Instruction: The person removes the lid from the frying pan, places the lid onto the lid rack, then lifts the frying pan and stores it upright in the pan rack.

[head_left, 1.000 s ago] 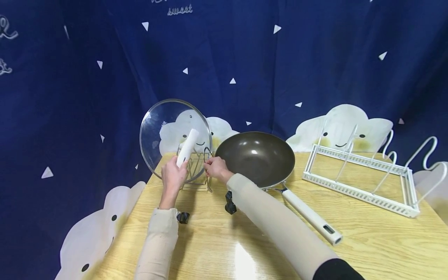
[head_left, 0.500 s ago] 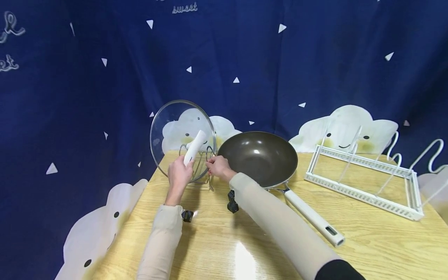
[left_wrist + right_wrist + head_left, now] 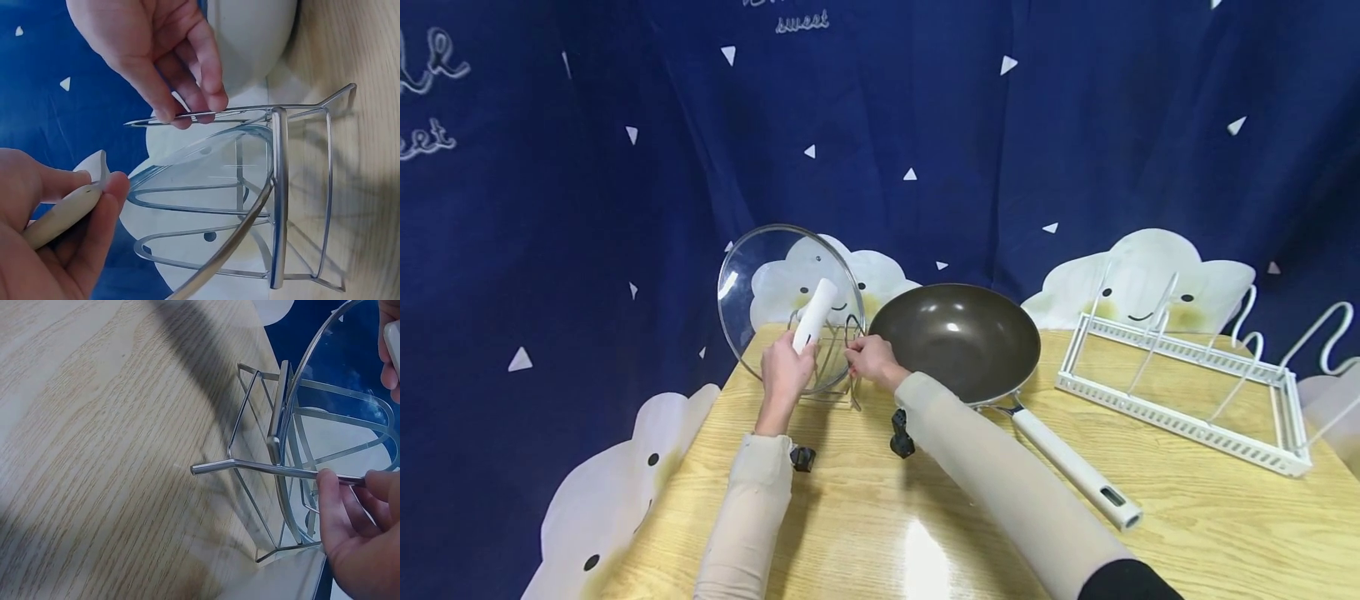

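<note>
A clear glass lid (image 3: pixel 748 292) with a metal rim stands on edge in a silver wire rack (image 3: pixel 280 206). My left hand (image 3: pixel 784 375) grips the lid's long white handle (image 3: pixel 815 312), thumb and fingers around its lower part. On the rack's right side, my right hand (image 3: pixel 871 358) pinches the end wire loop between thumb and fingers, as the right wrist view shows up close. In the left wrist view the lid's lower edge sits between the rack's wire loops, behind its front bar. The palm hides part of the handle.
A dark-coated wok (image 3: pixel 955 342) lies right of the wire rack, its white handle (image 3: pixel 1075 467) pointing front right. Farther right stands a white rack (image 3: pixel 1180 423) with upright wires. A blue curtain (image 3: pixel 880 100) hangs behind the wooden table (image 3: pixel 865 517).
The lid and my left hand have moved slightly right, and the lid's top has come down a little. My right hand keeps its pinch on the rack's wire. The head view has shifted slightly.
</note>
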`<state>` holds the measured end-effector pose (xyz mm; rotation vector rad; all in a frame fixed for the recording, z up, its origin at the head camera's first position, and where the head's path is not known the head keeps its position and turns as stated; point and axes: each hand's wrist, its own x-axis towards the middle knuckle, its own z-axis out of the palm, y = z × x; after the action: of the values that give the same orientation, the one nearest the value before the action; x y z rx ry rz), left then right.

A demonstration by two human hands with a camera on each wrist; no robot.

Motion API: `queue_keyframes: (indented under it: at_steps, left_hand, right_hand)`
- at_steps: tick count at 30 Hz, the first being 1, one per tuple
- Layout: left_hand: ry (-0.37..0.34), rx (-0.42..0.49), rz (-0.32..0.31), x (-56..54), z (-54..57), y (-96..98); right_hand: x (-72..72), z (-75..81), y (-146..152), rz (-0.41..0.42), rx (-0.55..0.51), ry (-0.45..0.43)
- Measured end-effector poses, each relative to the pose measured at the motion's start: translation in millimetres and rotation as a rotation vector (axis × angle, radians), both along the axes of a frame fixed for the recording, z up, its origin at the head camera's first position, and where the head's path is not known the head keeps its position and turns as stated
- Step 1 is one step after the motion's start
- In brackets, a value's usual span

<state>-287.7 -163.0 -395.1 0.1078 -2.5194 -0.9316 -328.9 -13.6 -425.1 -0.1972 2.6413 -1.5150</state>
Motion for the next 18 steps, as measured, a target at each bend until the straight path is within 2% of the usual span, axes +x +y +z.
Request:
queue_keyframes:
  at_steps: [6, 12, 18]
  left_hand:
    - [-0.021, 0.011, -0.011, 2.1, -0.3, 0.4]
    - [-0.034, -0.009, 0.006, 1.7, -1.2, 1.3]
    - [-0.068, -0.04, -0.008, 3.8, 2.6, 1.1]
  right_hand:
    - [2.6, -1.0, -0.4, 0.002, -0.011, -0.009]
    - [3.6, -0.9, 0.4, 0.018, -0.033, -0.015]
    - [2.1, 0.2, 0.5, 0.012, -0.001, -0.002]
